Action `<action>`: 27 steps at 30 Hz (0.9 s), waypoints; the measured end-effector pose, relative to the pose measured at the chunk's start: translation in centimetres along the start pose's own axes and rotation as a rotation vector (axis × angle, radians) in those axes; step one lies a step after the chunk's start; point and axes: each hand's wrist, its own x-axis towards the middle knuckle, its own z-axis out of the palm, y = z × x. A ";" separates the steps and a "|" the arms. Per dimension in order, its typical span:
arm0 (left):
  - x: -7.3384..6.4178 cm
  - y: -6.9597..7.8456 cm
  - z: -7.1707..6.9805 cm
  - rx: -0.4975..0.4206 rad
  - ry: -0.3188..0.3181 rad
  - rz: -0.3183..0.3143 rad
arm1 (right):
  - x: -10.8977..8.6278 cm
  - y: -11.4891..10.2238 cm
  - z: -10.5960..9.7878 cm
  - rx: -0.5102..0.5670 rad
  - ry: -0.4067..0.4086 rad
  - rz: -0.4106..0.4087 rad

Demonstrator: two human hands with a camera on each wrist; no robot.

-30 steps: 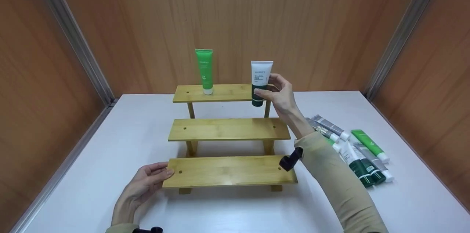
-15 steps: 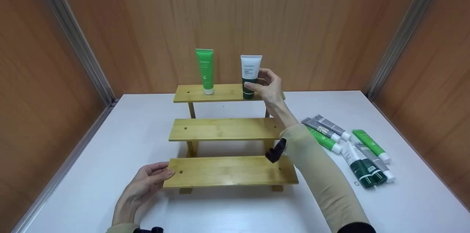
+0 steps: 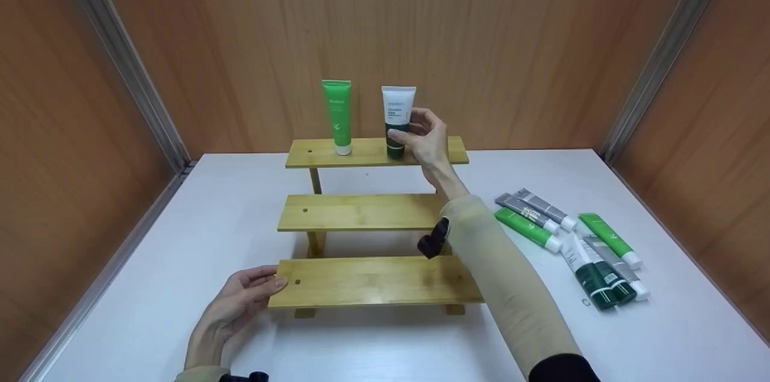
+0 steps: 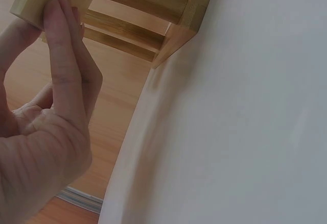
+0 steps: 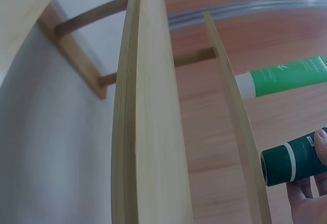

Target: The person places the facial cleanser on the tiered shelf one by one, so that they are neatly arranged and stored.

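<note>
My right hand (image 3: 428, 140) pinches a white and dark green squeeze tube (image 3: 398, 106) between thumb and fingers, cap down, at the top step of a three-step bamboo shelf (image 3: 373, 281). In the right wrist view the dark cap of this tube (image 5: 278, 165) is right by the board's edge; whether it touches cannot be told. A bright green tube (image 3: 338, 114) stands upright on its white cap to the left on that same step. At the lowest step's left end, my left hand (image 3: 237, 304) grips the board (image 4: 36, 4) between thumb and fingers.
Several tubes lie in a loose pile on the white table at the right, among them a green tube (image 3: 607, 239), a grey tube (image 3: 546, 209) and a white and dark green tube (image 3: 586, 271). Wooden panels (image 3: 385, 39) enclose the table.
My right hand has carried the white and dark green tube leftward and slightly up, closer to the standing green tube. The left hand stays at the lowest step.
</note>
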 end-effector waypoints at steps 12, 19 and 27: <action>-0.2 0.1 0.1 0.016 -0.020 0.029 | 0.4 0.4 1.1 -0.033 0.026 -0.016; -0.4 0.0 0.1 0.065 -0.030 0.048 | 0.5 0.7 1.4 -0.028 0.042 -0.030; -0.3 0.0 0.3 0.056 0.005 0.025 | 0.3 0.8 1.5 -0.037 0.047 -0.038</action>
